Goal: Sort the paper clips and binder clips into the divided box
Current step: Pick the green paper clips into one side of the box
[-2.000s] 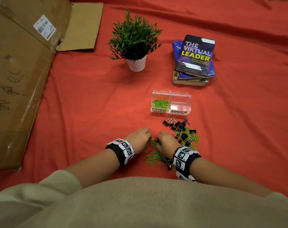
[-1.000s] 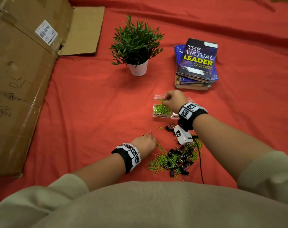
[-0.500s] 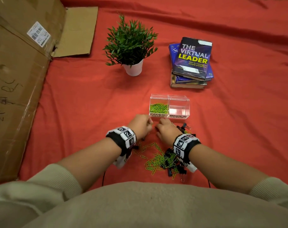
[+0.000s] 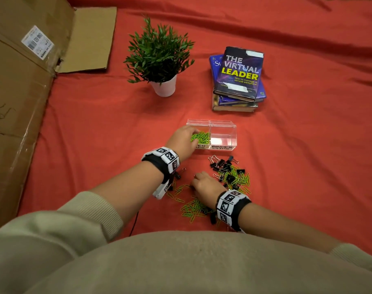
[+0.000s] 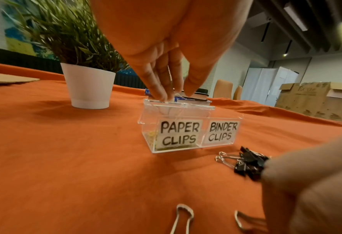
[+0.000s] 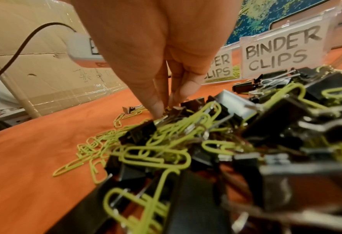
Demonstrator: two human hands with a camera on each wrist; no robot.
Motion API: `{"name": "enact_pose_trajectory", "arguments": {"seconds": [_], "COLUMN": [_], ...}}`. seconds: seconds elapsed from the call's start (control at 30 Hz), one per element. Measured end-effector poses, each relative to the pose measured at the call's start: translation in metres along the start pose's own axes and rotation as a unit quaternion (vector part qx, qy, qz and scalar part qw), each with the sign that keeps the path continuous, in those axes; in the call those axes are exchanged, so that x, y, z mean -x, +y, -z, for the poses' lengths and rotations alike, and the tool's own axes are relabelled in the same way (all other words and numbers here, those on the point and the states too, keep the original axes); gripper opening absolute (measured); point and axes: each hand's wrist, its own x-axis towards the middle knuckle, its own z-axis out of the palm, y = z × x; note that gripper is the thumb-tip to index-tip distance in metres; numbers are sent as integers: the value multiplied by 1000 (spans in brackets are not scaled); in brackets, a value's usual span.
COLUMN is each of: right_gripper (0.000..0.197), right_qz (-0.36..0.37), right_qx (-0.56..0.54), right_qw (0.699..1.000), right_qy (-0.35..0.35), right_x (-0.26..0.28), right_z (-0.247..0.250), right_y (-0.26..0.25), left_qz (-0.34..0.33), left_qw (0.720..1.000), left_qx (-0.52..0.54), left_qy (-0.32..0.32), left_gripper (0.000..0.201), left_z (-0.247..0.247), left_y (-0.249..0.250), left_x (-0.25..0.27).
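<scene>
Risk: left hand fingers bunched over box paper-clip side, contents unclear; right hand pinching into mixed pile could snag tangled binder clips alongside paper clips.

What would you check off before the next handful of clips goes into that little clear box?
1. Divided box open and upright: ok.
2. Left hand over the paper clips side, not the binder side: ok.
3. Left hand emptied of clips: cannot tell, fingers point down into the compartment.
4. Binder clips compartment has room: ok, it looks empty.
5. Right hand picking one kind only: cannot tell; its fingertips sit where green paper clips and black binder clips are mixed.
6. Loose pile sorted: not ok, many remain on the cloth.
</scene>
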Motion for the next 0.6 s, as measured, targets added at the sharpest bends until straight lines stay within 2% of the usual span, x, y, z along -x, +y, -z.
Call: {"name": "enact_pose_trajectory", "arguments": {"seconds": [0.1,0.2,0.3,0.43,0.6], "right_gripper": [28,28,30,27,26], "right_qz": [-11,-37,-62,-76,-80], "right_qx": [-20,-62,-79,-59,-51], "right_qw": [1000,997,995,995,995], "right_qy": [7,19,18,10,21], "right_x": [0,-1,-2,-1,2], "right_z": [-4,-8,-10,-11,-13], "right_y": [1,0,-1,-4,-2], "left_qz": [0,72,116,97,78], "left_qw": [1000,988,964,962,970], "left_qx": [-12,-92,-163,-186,-175], "left_qy": [3,-104,-173,-177,-148], "left_gripper": [16,10,19,34,26], "left_z": [5,6,0,-15,-22], "left_y": [-15,-36,-53,-62,-67], "left_x": [25,54,80,99,101]}}
